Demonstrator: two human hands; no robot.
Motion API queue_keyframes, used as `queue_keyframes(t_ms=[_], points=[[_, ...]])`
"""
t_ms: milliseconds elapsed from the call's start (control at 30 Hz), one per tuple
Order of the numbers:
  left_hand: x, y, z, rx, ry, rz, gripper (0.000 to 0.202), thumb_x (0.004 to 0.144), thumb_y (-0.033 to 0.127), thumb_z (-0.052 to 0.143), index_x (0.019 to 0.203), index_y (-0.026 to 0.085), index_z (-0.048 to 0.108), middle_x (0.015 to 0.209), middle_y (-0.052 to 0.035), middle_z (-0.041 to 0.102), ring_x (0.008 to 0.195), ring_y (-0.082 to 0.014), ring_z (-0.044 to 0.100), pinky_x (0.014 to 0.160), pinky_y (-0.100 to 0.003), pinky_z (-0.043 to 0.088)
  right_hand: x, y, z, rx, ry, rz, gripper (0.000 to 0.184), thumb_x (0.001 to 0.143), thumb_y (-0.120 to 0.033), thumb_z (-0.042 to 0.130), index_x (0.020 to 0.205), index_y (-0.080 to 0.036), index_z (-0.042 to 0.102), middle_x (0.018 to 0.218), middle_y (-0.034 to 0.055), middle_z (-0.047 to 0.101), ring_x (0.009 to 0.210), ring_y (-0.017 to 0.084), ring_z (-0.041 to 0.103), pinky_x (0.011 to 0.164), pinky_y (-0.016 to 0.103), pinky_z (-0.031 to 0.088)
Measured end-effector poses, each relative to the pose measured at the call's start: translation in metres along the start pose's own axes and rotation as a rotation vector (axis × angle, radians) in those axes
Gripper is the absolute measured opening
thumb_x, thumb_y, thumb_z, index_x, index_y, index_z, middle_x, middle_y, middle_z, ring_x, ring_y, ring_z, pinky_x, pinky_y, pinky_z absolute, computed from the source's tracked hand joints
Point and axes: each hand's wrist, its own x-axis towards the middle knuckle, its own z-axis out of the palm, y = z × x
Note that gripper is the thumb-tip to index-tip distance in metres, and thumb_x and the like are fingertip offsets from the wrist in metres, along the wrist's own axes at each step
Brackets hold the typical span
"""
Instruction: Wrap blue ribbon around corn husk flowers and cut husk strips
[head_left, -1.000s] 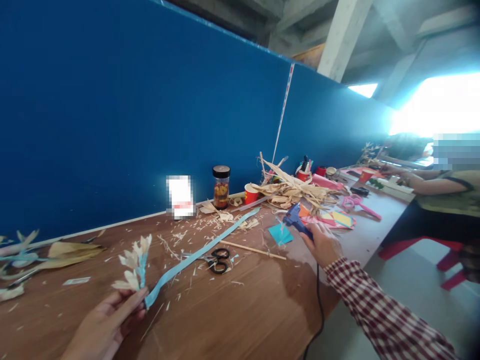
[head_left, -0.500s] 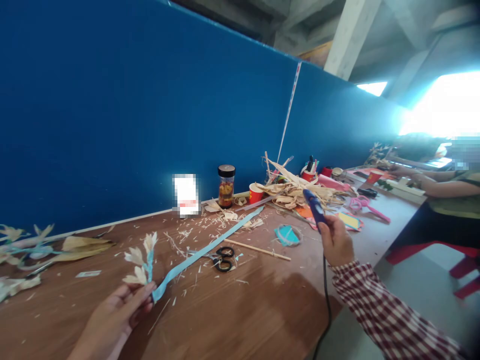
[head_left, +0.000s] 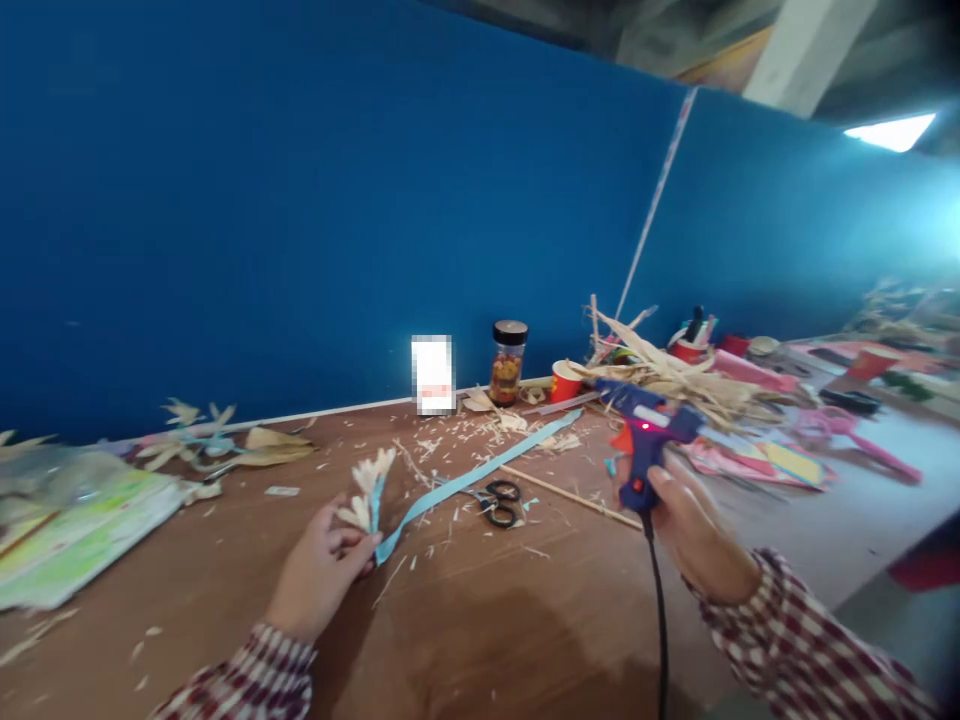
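My left hand (head_left: 330,560) is closed on the base of a small husk flower (head_left: 373,485), its pale petals pointing up and its stem wrapped in light blue. From that base a long light-blue ribbon (head_left: 480,470) stretches away over the table. In my right hand (head_left: 694,535) is a blue hot glue gun (head_left: 645,430) with a lit red light, its nozzle pointing left and its black cord hanging down. Black-handled scissors (head_left: 501,503) lie partly under the ribbon. A thin wooden stick (head_left: 574,493) rests between the scissors and the glue gun.
Husk scraps litter the brown table (head_left: 450,630). Along the blue partition (head_left: 300,200) stand a black-lidded jar (head_left: 509,365), a red paper cup (head_left: 566,381) and a pile of dried husks (head_left: 690,375). Pink scissors (head_left: 862,440) lie at the right, a green-and-white sheet (head_left: 90,545) at the left.
The view has swung left. The glue gun has turned from end-on to side-on, its nozzle now to the left. My left hand still grips the flower and ribbon.
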Motion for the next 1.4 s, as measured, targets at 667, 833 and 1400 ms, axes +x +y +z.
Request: queue_keyframes(t_ms=[667, 833, 1400], points=[[0.015, 0.003, -0.004, 0.565, -0.136, 0.036, 0.028, 0.068, 0.043, 0.057, 0.064, 0.016, 0.06, 0.046, 0.0014, 0.055, 0.04, -0.0129, 0.051, 0.044, -0.022, 0.039, -0.017, -0.044, 0.135, 0.883, -0.595, 0.48, 0.039, 0.083, -0.051, 0.045, 0.063, -0.017, 0.04, 0.057, -0.0038, 0.044, 0.043, 0.006, 0.042, 0.041, 0.019, 0.036], [0.024, -0.002, -0.001, 0.301, -0.115, -0.111, 0.025, 0.064, 0.038, 0.065, 0.064, 0.015, 0.056, 0.043, 0.0047, 0.05, 0.038, -0.0076, 0.044, 0.038, -0.017, 0.035, -0.019, -0.04, 0.15, 0.948, -0.555, 0.5, 0.039, 0.082, -0.051, 0.046, 0.064, -0.017, 0.041, 0.056, -0.0039, 0.045, 0.043, 0.006, 0.042, 0.04, 0.019, 0.035], [0.019, 0.001, -0.024, -0.468, -0.165, -0.246, 0.03, 0.063, 0.014, 0.073, 0.091, 0.013, 0.061, 0.065, -0.0006, 0.063, 0.051, -0.0052, 0.056, 0.045, -0.011, 0.047, -0.037, -0.03, 0.16, 1.114, -0.561, 0.718, 0.039, 0.078, -0.052, 0.053, 0.064, -0.016, 0.044, 0.056, -0.004, 0.042, 0.043, 0.005, 0.037, 0.037, 0.017, 0.037]])
